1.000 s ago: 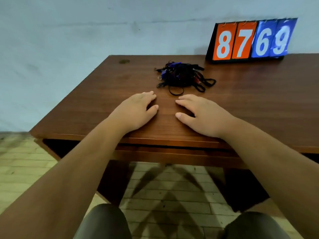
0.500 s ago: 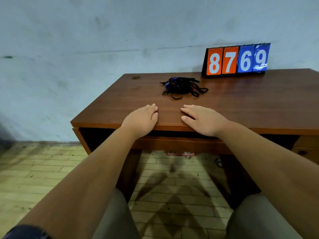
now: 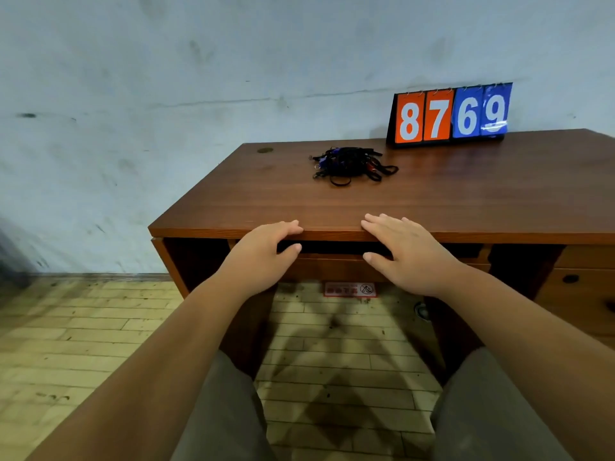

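A seated person's left hand [image 3: 263, 249] is resting straight, close-set fingers on the front edge of a wooden desk [image 3: 466, 197], holding nothing; farther back, a tangle of black lanyards [image 3: 349, 164] is lying mid-desk; the right hand [image 3: 411, 256] is lying on the same edge, fingers loosely fanned, thumb hanging below; a flip scoreboard [image 3: 449, 116] is showing 8769 behind.

Soft even light, wide-angle bending, slight blur

I seem to be in a bare, office-like room: a wooden desk [image 3: 466, 201] with drawers [image 3: 582, 284], a stained wall [image 3: 166, 78], a scuffed tiled floor [image 3: 83, 327]
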A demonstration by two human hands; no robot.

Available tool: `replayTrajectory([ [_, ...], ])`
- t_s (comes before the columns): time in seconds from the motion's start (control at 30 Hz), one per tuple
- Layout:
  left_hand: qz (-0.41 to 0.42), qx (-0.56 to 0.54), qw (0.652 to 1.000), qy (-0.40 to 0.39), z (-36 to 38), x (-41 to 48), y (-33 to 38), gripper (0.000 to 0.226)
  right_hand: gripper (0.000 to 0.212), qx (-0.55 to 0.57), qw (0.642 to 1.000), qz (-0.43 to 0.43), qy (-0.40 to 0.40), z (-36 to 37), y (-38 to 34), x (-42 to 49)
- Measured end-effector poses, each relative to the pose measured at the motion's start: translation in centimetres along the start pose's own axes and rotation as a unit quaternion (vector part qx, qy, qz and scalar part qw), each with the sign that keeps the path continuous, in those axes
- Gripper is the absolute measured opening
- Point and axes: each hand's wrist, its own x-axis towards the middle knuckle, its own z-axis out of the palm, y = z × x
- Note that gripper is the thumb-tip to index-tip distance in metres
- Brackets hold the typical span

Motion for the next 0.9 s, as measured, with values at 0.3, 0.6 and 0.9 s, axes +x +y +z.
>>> replayTrajectory([
  [0.3,-0.052,-0.056,0.997,0.000,4.7,-3.7,-3.1,0.044,0.036,0.156,0.978,0.004,0.136,0.9,-2.3,-3.5],
  [0.6,0.009,0.073,0.997,0.012,8.2,-0.7,-5.6,0.072,0.066,0.003,1.000,0.022,-0.013,6.3,0.4,-2.1],
  [0.9,-0.005,0.054,0.998,0.040,9.2,-0.8,-5.9,0.073,0.064,0.032,0.997,0.056,0.046,8.4,0.5,-2.0],
])
